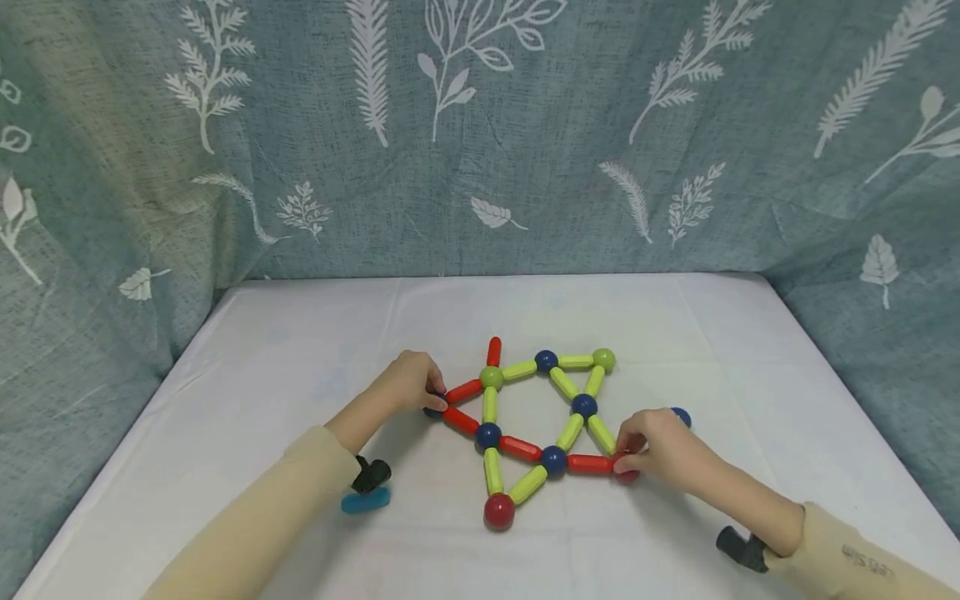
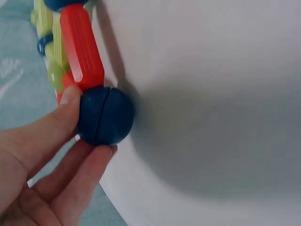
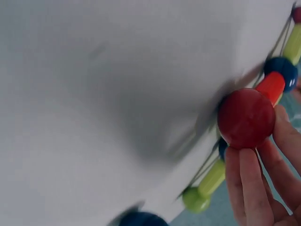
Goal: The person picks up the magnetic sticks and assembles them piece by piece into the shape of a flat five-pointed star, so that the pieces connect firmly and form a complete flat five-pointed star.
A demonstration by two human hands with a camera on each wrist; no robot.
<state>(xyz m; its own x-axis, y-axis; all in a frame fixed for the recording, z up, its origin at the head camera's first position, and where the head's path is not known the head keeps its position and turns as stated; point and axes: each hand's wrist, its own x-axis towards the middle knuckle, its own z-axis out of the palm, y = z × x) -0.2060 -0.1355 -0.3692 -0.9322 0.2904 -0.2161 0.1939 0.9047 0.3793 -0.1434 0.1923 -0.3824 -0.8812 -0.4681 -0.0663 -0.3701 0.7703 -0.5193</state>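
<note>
A flat lattice of rods and balls lies on the white table, with red rods (image 1: 521, 449), yellow-green rods (image 1: 531, 484), blue balls (image 1: 554, 461) and green balls (image 1: 491, 378). At its left corner my left hand (image 1: 405, 385) pinches a blue ball (image 2: 106, 115) between thumb and fingers; two red rods meet there. My right hand (image 1: 663, 450) grips a dark red ball (image 3: 246, 117) at the right corner, where a red rod and a yellow-green rod run in. Another dark red ball (image 1: 499, 512) forms the near corner. One red rod (image 1: 494, 352) sticks out from the left green ball toward the back.
A loose blue ball (image 1: 681, 417) sits just behind the right hand. Left of the lattice, beside the left wrist, lies a blue rod (image 1: 365, 501). A leaf-patterned teal curtain (image 1: 480, 167) hangs behind the white-covered table (image 1: 315, 333).
</note>
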